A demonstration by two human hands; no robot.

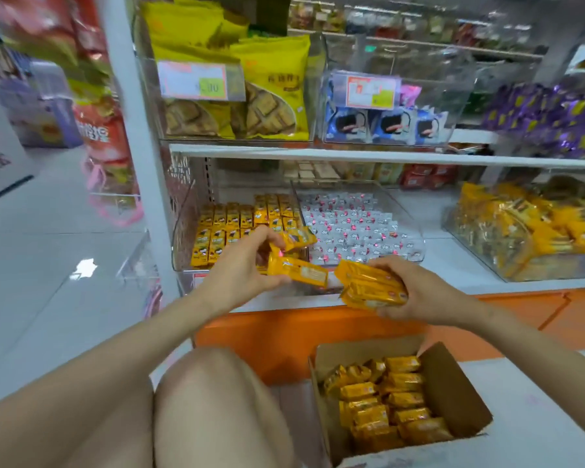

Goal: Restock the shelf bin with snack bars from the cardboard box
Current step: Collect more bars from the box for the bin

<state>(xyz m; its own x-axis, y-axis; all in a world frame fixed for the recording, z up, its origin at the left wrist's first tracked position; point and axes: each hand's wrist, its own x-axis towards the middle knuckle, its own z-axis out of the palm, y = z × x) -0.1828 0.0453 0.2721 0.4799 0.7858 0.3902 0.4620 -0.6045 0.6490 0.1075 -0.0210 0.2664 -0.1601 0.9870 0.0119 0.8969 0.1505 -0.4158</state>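
A shop aisle with a pale tiled floor (pixel 48 248) and a white shelf (pixel 446 265) carrying clear tubs. Just beyond the left hand (pixel 247 265) stands the bin (pixel 183 214), part-filled with rows of upright yellow bars (pixel 223 228). The left hand grips a few loose bars at the bin's front edge. The right hand (pixel 419 292), just beside it, clutches a stack (pixel 368 287) of them. Below the right hand the open box (pixel 453 383) sits on the floor, holding more. Beyond the right hand lie pink-and-white sweets (pixel 352 224). A bare knee (pixel 210 383) shows below the left hand.
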